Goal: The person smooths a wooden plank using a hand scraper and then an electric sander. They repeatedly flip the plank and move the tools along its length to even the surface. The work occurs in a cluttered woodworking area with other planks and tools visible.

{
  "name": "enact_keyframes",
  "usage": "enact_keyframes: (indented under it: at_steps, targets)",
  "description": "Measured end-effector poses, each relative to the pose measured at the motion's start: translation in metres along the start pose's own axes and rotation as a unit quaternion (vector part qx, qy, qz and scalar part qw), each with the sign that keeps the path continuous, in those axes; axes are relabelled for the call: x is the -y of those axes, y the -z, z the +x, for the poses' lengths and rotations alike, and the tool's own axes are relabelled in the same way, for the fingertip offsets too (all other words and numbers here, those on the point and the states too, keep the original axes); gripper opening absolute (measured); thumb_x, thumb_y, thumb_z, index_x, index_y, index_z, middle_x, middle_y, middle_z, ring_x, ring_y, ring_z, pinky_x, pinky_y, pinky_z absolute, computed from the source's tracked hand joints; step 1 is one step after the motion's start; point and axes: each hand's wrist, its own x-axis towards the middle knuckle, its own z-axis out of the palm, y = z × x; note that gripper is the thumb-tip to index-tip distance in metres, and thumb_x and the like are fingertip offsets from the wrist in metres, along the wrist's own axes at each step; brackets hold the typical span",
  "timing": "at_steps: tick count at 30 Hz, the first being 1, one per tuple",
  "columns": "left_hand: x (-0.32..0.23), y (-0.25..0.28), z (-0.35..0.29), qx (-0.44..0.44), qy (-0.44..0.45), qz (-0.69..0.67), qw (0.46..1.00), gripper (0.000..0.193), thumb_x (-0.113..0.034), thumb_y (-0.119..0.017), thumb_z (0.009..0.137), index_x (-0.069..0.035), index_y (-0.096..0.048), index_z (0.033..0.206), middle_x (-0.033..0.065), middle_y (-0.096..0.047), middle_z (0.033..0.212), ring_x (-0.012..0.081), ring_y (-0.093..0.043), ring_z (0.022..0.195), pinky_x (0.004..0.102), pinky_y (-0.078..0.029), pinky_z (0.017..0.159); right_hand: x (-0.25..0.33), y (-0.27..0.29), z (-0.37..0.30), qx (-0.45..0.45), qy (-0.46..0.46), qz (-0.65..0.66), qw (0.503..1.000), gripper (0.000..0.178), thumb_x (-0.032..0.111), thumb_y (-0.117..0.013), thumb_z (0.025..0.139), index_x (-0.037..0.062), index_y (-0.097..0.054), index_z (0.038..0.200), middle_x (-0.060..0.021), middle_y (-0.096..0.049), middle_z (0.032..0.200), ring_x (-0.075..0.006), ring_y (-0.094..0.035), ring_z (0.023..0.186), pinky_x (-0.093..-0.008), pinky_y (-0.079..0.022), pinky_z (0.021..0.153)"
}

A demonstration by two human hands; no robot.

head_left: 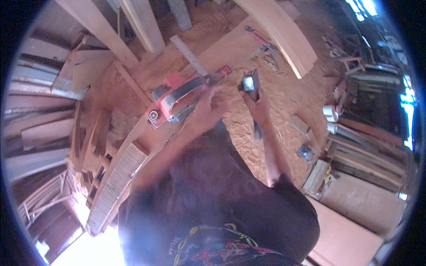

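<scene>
My left hand (212, 107) is just right of a red electric planer (175, 99), its somewhat blurred fingers apart with nothing visible in them. The planer lies on a wooden board. Beyond my left hand lies a square with a steel ruled blade (189, 55) and a red and black stock. In my right hand (260, 106) is a small dark block-shaped object (250, 83) with a bright, shiny face. My fingers wrap its near end; what it is exactly I cannot make out. A dark strip shows under my right wrist, partly hidden.
Sawdust and shavings (248, 146) cover the ground. A curved plank (290, 42) lies ahead, with a red-handled tool (262, 40) beside it. Stacked boards (49, 115) line the left. White containers (330, 114) and more boards (364, 155) are on the right. A laminated wooden piece (120, 177) is near left.
</scene>
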Motion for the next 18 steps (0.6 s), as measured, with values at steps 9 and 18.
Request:
enact_keyframes:
  at_steps: [9, 18]
  targets:
    - [-0.020, -0.032, 0.102, -0.124, -0.006, 0.490, 0.863, 0.057, -0.035, -0.080, 0.088, -0.008, -0.063, 0.135, 0.0185, -0.068, 0.127, 0.0395, -0.063, 0.122, 0.0533, -0.048, 0.107, -0.057, -0.028, 0.225, 0.093, 0.150, -0.152, 0.972, 0.066, 0.049, -0.078, 0.090, -0.0050, -0.060, 0.124, -0.0320, -0.070, 0.112, -0.0518, -0.068, 0.106, -0.0590, -0.054, 0.091]
    - [0.004, -0.040, 0.161, 0.013, 0.185, 0.725, 0.663, 0.038, -0.024, -0.074, 0.088, -0.009, -0.067, 0.122, 0.0121, -0.070, 0.121, 0.0301, -0.068, 0.114, 0.0470, -0.055, 0.090, -0.042, -0.013, 0.300, 0.200, 0.113, -0.234, 0.945, 0.069, 0.049, -0.081, 0.087, -0.0009, -0.058, 0.129, -0.0293, -0.069, 0.119, -0.0488, -0.069, 0.109, -0.0586, -0.055, 0.093]
